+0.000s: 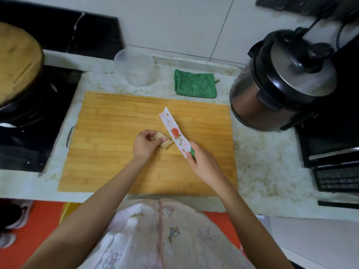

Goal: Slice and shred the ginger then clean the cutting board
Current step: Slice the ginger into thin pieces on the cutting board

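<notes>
From the head view, the ginger sits near the middle of the cutting board, a pale stubby piece whose long axis seems to run from upper left to lower right. The left hand is right on it, fingers curled over the top and pinning it down, so most of the piece is hidden. The right hand comes in from the lower right, wrapped round the green handle of a knife with a flower-printed blade. The blade slants up and to the left, edge just beside the exposed right end of the ginger; whether it touches yet, I can't tell. I'd say slicing is only starting, since no cut pieces show on the board. The next stroke depends on the blade crossing that free end while the left fingertips stay back.

The board lies on a pale marble-look counter. Behind it are a folded green cloth and a clear plastic tub, a pressure cooker at upper right, a black stove on the left
</notes>
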The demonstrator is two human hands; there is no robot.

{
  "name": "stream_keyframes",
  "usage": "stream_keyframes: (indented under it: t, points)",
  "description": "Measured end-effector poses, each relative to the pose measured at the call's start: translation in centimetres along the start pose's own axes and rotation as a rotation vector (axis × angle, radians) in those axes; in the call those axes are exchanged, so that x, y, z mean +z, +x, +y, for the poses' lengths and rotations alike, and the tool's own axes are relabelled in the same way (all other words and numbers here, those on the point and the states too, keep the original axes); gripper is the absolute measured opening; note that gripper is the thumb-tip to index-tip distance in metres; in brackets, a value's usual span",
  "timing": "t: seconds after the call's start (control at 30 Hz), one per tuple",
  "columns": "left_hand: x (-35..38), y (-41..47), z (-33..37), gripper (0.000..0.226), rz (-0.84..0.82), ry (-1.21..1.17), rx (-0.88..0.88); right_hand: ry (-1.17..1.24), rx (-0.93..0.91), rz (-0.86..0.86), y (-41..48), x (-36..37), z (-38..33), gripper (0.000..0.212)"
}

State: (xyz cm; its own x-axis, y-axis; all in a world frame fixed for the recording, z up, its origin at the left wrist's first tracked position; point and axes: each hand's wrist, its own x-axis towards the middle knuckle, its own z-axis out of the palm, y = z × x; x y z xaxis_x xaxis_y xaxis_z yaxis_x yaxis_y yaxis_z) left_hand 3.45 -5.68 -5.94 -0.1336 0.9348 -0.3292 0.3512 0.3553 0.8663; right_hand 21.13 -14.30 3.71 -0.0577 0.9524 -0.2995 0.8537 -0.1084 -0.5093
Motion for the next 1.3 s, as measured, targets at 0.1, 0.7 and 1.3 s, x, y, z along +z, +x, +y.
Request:
stream_keyframes:
  t: [0.1,0.7,1.3]
  points:
    - [0.2,0.2,0.5,0.037,-0.005,0.050,0.023,-0.075,0.004,-0.012,0.7,-0.4,-0.4,0.026]
    - [0.4,1.0,0.4,0.037,-0.049,0.031,0.054,-0.071,0.049,-0.117,2.3,-1.3,-1.1,0.028]
    - [0.6,1.4,0.8,0.028,-0.060,0.000,-0.010,-0.172,0.032,-0.128,2.2,-0.5,-2.0,0.017]
